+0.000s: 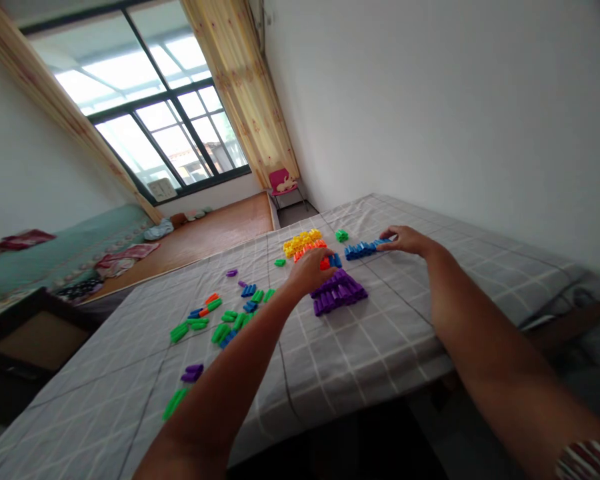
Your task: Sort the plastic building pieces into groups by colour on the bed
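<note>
Small ridged plastic blocks lie sorted by colour on the bed. My left hand [310, 270] is closed around a blue block [335, 260], with an orange piece showing beside it between thumb and fingers. Just below that hand is a stack of purple blocks [340, 293]. Orange blocks [307, 249] and a yellow group [301, 241] sit beyond it. My right hand [405, 240] pinches the right end of a row of blue blocks [363, 251]. A small green bundle [341, 235] lies behind that row.
Loose green blocks [220, 332], with blue and orange ones among them, are scattered left of my left forearm. Purple blocks [193, 373] lie nearer me. A grey checked sheet [380, 340] covers the bed. The white wall [455, 120] borders its right side.
</note>
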{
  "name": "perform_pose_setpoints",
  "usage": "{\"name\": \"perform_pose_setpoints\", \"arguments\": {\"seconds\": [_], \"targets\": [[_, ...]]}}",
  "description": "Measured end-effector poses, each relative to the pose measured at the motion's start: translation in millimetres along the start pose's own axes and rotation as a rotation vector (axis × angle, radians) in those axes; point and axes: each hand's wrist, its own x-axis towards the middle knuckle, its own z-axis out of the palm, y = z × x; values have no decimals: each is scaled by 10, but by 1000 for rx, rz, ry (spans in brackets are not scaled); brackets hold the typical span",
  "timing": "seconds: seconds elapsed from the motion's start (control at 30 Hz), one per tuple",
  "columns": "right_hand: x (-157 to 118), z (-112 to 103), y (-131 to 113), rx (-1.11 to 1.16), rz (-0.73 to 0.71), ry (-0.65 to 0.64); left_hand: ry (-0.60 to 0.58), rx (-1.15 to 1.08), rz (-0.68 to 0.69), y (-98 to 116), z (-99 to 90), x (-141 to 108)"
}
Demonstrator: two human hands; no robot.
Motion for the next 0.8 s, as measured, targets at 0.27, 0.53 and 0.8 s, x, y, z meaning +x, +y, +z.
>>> {"name": "perform_pose_setpoints", "arguments": {"seconds": [0.27,0.53,0.8], "targets": [[-73,124,-267,-180,-139,-178,-208,225,-5,415,594,572],[-59,37,-152,-156,-96,-168,-188,277,-36,235,647,743],[-43,83,-24,-230,-36,-118,-413,188,-116,8,672,988]]}}
